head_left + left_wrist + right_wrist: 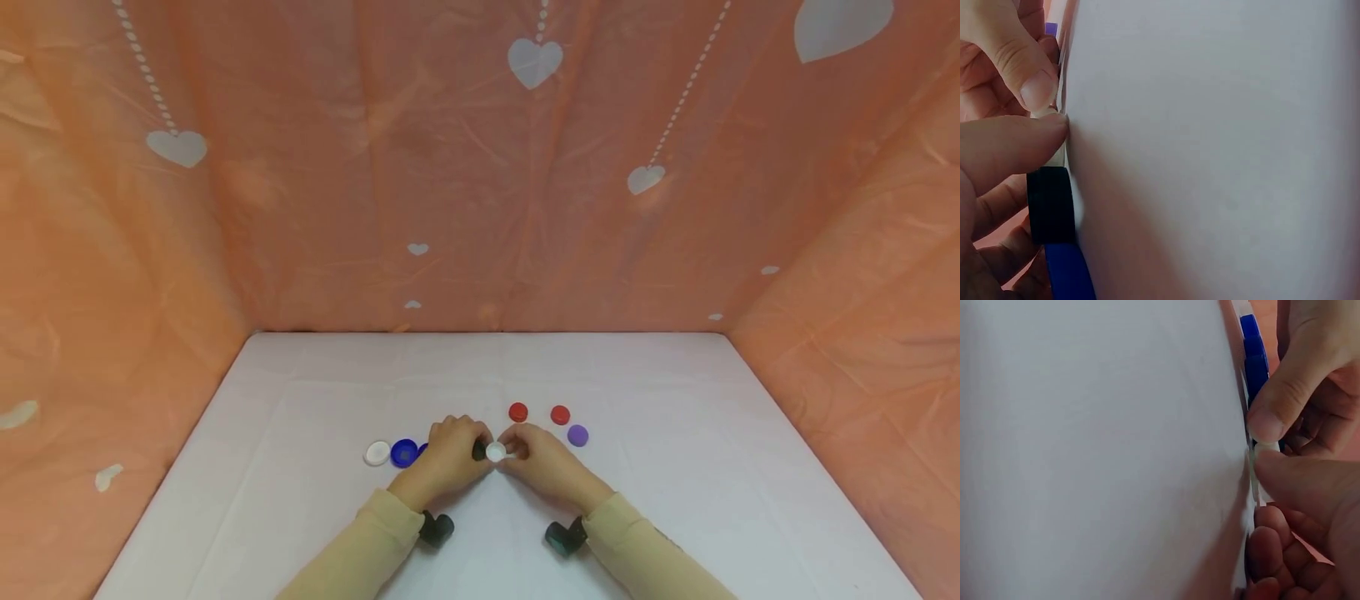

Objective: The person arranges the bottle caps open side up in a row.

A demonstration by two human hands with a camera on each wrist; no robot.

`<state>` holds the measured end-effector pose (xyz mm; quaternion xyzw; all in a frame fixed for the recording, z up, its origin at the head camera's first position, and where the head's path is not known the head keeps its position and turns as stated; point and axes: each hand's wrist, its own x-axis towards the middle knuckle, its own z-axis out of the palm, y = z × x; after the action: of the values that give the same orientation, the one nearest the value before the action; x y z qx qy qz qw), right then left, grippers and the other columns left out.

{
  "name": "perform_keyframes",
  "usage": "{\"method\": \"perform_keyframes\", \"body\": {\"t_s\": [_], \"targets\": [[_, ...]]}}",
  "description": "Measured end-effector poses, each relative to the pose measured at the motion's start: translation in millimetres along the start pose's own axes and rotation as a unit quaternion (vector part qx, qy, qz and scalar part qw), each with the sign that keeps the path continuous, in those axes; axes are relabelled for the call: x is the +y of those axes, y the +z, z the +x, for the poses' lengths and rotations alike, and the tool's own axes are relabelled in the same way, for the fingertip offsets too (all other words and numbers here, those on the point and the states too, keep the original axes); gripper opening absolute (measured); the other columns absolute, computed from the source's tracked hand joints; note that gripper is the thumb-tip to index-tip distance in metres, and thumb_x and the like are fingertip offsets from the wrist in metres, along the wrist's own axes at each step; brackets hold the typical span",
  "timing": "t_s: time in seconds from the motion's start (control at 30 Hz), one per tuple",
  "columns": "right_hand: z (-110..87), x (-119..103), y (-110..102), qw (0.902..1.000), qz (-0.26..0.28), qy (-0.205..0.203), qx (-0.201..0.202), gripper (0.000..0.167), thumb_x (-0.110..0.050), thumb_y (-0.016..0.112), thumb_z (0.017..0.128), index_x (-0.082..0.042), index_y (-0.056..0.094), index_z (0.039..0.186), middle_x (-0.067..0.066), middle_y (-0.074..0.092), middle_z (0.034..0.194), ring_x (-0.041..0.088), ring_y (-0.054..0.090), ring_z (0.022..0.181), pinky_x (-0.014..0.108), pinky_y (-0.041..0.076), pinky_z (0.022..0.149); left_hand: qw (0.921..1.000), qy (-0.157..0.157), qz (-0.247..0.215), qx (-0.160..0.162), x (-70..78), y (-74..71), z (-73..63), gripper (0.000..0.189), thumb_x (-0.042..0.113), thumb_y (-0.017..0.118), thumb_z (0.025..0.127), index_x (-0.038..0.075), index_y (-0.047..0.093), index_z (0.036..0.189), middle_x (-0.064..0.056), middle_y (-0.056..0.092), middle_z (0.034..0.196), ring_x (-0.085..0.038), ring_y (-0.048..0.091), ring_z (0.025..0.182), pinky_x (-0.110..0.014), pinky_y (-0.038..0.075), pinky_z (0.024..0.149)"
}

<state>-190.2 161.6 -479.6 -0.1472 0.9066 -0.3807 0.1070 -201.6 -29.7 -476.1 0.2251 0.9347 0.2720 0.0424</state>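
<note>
The white table (712, 500) fills the lower part of the head view, an orange cloth (465, 167) rising at its 12 o'clock edge. Take the small white cap at the person's centre as the middle of the dial. The left hand (450, 450) reaches in from 8 o'clock and the right hand (551, 467) from 4 o'clock; each has thumb and fingers bent nearly closed, pinching the white cap's rim from opposite sides. To manage this well, both thumbs should stay level and light, so the cap sits flat and does not skid; the left fingers would do best to avoid nudging what lies inside their curl.

Past the left hand, towards 9 o'clock, lie a blue cap (404, 453), dished and round, a second blue cap (423, 448) mostly hidden, and outermost a pale cap (377, 453). The black cap (479, 450) is just beside the white one at 9 o'clock, partly covered. The white cap (496, 452) itself is round, with a bright rim. Two red caps (518, 412) lie towards 1 and 2 o'clock, and a flat purple cap (578, 436) just short of 3.
</note>
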Motion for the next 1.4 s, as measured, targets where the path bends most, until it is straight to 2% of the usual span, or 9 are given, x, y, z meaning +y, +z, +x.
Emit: {"method": "perform_keyframes", "body": {"t_s": [0.13,0.4,0.77,1.07,1.4], "targets": [[0.6,-1.1,-0.8,1.0000,-0.004,-0.002,-0.008,0.021,-0.024,0.073,0.087,-0.020,0.064,0.106,-0.007,0.058,0.094,0.015,0.053,0.084,0.034,0.045,0.077,1.0000,-0.006,0.004,-0.001,0.3,0.7,-0.3,0.022,0.028,0.077,0.081,0.014,0.070,0.096,0.003,0.058,0.087,-0.020,0.048,0.087,-0.042,0.034,0.082],[2.9,3.4,0.5,0.9997,0.009,0.014,-0.016,0.023,-0.022,0.074,0.086,-0.022,0.064,0.107,-0.007,0.058,0.093,0.016,0.051,0.083,0.032,0.044,0.073,0.9991,-0.035,-0.004,-0.022,1.4,1.0,0.5,0.026,0.028,0.078,0.081,0.014,0.069,0.100,0.002,0.059,0.092,-0.021,0.047,0.092,-0.043,0.035,0.086],[2.9,6.5,1.4,0.9995,0.020,0.021,-0.010,0.022,-0.021,0.075,0.085,-0.022,0.064,0.105,-0.006,0.057,0.091,0.017,0.050,0.082,0.032,0.043,0.072,0.9989,-0.040,0.002,-0.025,3.0,0.8,0.3,0.026,0.029,0.079,0.080,0.014,0.068,0.099,0.002,0.059,0.092,-0.021,0.048,0.094,-0.044,0.035,0.087],[2.6,5.5,2.2,0.9993,0.026,0.023,-0.011,0.023,-0.021,0.075,0.085,-0.021,0.064,0.106,-0.004,0.057,0.091,0.017,0.050,0.081,0.032,0.042,0.070,0.9982,-0.053,0.007,-0.029,4.1,0.5,-0.3,0.026,0.030,0.078,0.080,0.015,0.068,0.099,0.004,0.059,0.092,-0.020,0.048,0.093,-0.048,0.029,0.091],[1.2,6.2,2.4,0.9992,0.030,0.025,-0.010,0.024,-0.023,0.074,0.086,-0.022,0.063,0.107,-0.004,0.057,0.091,0.017,0.051,0.083,0.032,0.043,0.073,0.9980,-0.051,0.006,-0.036,3.6,-1.3,1.2,0.026,0.031,0.079,0.080,0.016,0.067,0.098,0.005,0.059,0.091,-0.019,0.048,0.093,-0.049,0.028,0.093]]}}
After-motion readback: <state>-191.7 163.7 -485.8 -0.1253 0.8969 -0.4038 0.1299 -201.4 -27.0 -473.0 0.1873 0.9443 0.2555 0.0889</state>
